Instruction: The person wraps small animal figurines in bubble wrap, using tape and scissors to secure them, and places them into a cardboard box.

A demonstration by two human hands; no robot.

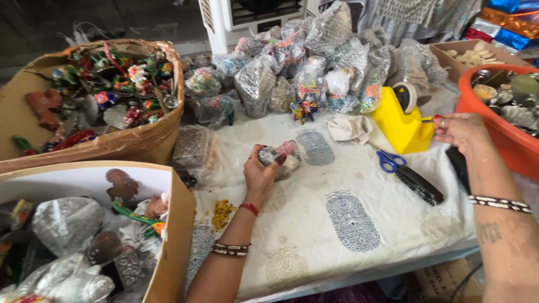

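Head view: left hand (259, 171) is closed around a small bubble-wrapped figurine (282, 154), red and grey showing through the wrap, held just above the white printed tablecloth (337, 224) near table centre. Thumb on top, fingers curled under the bundle.

Right hand (460, 129) is at the yellow tape dispenser (401, 123), fingers loosely bent, fingertips touching or just off the dispenser's right end; cannot tell if it grips tape. Wrist lies against the rim of the orange tub (508, 143), which holds metal pieces.

Just in front of the dispenser: blue-handled scissors (390, 161) and a black comb-like tool (420, 185), both flat on the cloth. A crumpled white cloth (348, 128) sits left of the dispenser.

Behind the held bundle: a heap of bubble-wrapped figurines (303, 62), with one unwrapped painted animal figure (303, 109) at its front edge.

Far left: a round cardboard bin (135, 143) full of painted figurines. Near left: a cardboard box (177, 235) with wrapped and loose pieces. A folded stack of bubble wrap (192, 147) lies between the bin and the left hand. Yellow crumbs (222, 212) sit on the cloth beside the left forearm.
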